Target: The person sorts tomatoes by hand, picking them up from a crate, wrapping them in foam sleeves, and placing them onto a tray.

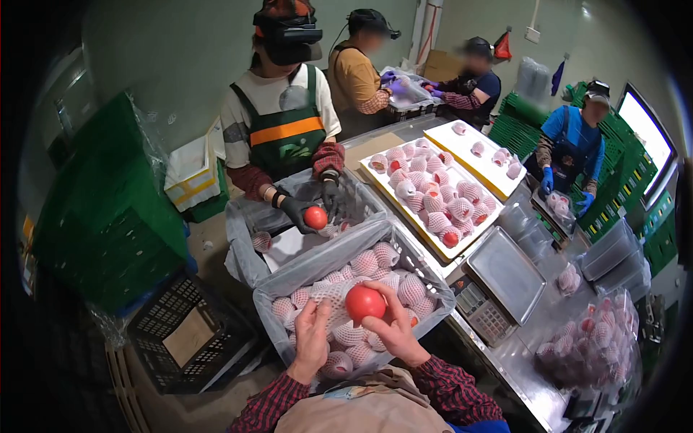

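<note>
In my right hand (393,325) is a round red fruit (365,303), held from its right side and below with the fingers. My left hand (313,336) pinches a white foam net sleeve (329,297), which lies just left of the fruit. Both hands are above a crate (264,317) lined with clear plastic and filled with fruits in pinkish foam nets (349,333). Whether the sleeve touches the fruit is hard to tell.
Across from me, a gloved co-worker (289,137) holds a red fruit over another lined crate (238,238). To the right are a white tray of netted fruits (368,167), a scale (509,274) and a bagged pile (592,339). An empty black crate (155,317) stands left.
</note>
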The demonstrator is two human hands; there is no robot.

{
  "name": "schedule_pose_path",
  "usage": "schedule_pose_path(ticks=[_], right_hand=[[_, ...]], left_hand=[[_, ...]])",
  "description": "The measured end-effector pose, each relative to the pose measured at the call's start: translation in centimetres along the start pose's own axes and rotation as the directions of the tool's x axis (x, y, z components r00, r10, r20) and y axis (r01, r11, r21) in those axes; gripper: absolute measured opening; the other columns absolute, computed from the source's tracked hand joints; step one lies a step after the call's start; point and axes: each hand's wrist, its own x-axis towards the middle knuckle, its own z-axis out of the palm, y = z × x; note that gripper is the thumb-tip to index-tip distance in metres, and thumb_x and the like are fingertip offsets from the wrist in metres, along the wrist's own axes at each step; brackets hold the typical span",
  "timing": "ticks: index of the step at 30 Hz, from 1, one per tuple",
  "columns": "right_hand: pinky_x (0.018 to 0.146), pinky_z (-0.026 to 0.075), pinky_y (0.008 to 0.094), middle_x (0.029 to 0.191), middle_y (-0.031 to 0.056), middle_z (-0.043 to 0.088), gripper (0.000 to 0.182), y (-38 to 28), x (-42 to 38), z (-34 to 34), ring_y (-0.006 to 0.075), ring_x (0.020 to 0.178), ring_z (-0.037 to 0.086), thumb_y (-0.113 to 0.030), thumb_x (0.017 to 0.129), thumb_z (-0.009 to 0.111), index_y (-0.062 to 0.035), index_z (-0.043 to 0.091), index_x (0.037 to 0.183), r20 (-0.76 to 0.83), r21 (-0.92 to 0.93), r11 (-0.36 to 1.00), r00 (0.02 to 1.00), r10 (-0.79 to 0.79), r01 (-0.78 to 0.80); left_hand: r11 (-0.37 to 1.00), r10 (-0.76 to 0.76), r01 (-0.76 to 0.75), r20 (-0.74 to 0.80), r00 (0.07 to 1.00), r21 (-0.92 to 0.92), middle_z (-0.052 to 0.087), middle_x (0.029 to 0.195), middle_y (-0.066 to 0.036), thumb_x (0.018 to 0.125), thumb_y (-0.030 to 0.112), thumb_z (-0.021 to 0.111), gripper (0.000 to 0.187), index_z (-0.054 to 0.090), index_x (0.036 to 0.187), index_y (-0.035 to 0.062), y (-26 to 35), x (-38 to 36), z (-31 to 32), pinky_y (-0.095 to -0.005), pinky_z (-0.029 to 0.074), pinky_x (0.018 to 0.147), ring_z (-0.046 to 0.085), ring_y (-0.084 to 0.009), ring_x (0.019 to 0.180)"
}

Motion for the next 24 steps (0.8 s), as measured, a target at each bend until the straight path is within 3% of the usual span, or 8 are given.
schedule_pose_path(ticks=[2,5,7,9,12,16,19,24], right_hand=[[0.089,0.053,0.0345,0.131,0.0192,0.057,0.062,-0.3,-0.2,-0.1,0.0238,0.105,0.062,-0.029,0.1,0.067,-0.0071,0.039,0.15,0.029,0.516,0.842,0.986,0.166,-0.157],[0.075,0.054,0.0294,0.127,0.0206,0.06,0.059,-1.7,-0.2,-0.3,0.0221,0.089,0.064,-0.046,0.107,0.051,-0.0087,0.038,0.151,0.061,0.703,0.653,0.938,0.34,-0.282],[0.059,0.056,0.024,0.123,0.0268,0.061,0.069,-0.7,-0.2,-1.2,0.0235,0.087,0.07,-0.062,0.105,0.041,-0.0121,0.035,0.152,0.185,0.708,0.615,0.932,0.312,-0.347],[0.046,0.049,0.0198,0.101,0.0229,0.069,0.066,-2.3,0.3,-0.4,0.0159,0.059,0.064,-0.064,0.106,0.035,-0.0114,0.042,0.145,0.15,0.771,0.402,0.754,0.639,-0.494],[0.038,0.04,0.0189,0.087,0.016,0.07,0.061,-3.0,0.4,0.0,0.0111,0.045,0.054,-0.061,0.107,0.035,-0.0095,0.05,0.135,0.12,0.691,0.434,0.684,0.72,-0.578],[0.035,0.035,0.0202,0.081,0.0144,0.069,0.055,-3.9,0.4,0.2,0.0109,0.04,0.048,-0.055,0.109,0.034,-0.007,0.051,0.13,0.03,0.628,0.471,0.624,0.781,-0.619],[0.037,0.034,0.022,0.081,0.0144,0.069,0.05,-1.3,-0.6,-1.6,0.0115,0.042,0.049,-0.047,0.111,0.034,-0.003,0.055,0.124,0.089,0.496,0.559,0.679,0.728,-0.664],[0.043,0.037,0.0244,0.077,0.0132,0.068,0.044,-1.6,-0.8,-1.5,0.0127,0.048,0.054,-0.037,0.112,0.036,-0.0003,0.061,0.108,0.0,0.42,0.674,0.742,0.67,-0.608]], left_hand=[[0.999,0.026,-0.027,-0.078,0.997,-0.019,0.068,0.112,-0.003,0.109,0.017,0.053,0.021,0.065,0.114,0.0007,-0.2,0.2,0.4,-0.026,0.048,0.089,0.059,-0.0078,0.101],[0.996,0.088,-0.086,-0.071,0.994,0.039,0.066,0.117,-0.004,0.109,0.015,0.053,0.021,0.061,0.121,-0.0001,-1.0,0.6,-1.0,-0.0268,0.048,0.092,0.059,-0.0095,0.105],[0.989,0.127,-0.125,-0.02,0.992,0.079,0.064,0.123,-0.007,0.106,0.01,0.056,0.024,0.056,0.128,-0.0003,-0.4,0.4,0.3,-0.0282,0.048,0.096,0.059,-0.0119,0.111],[0.98,0.16,-0.163,0.029,0.987,0.118,0.061,0.128,-0.009,0.103,0.005,0.059,0.033,0.05,0.135,-0.0004,1.0,-0.1,1.9,-0.0296,0.048,0.1,0.058,-0.0144,0.116],[0.981,0.073,-0.116,0.255,0.964,0.155,0.05,0.142,-0.015,0.085,-0.005,0.077,0.075,0.034,0.147,0.0001,0.9,-0.8,1.9,-0.0353,0.045,0.111,0.053,-0.0223,0.131],[0.924,-0.025,-0.106,0.335,0.942,0.367,0.047,0.145,-0.011,0.082,-0.006,0.078,0.078,0.037,0.147,0.003,1.3,-1.1,2.0,-0.0376,0.04,0.116,0.049,-0.0213,0.136],[0.892,-0.031,-0.14,0.367,0.93,0.429,0.048,0.144,-0.011,0.082,-0.005,0.08,0.075,0.039,0.145,0.0019,0.7,-0.9,1.1,-0.0367,0.041,0.115,0.049,-0.0204,0.135],[0.921,-0.01,-0.125,0.346,0.938,0.368,0.052,0.139,-0.01,0.082,-0.002,0.082,0.071,0.043,0.142,0.0004,0.8,-0.7,1.7,-0.0359,0.044,0.112,0.053,-0.0196,0.131]])
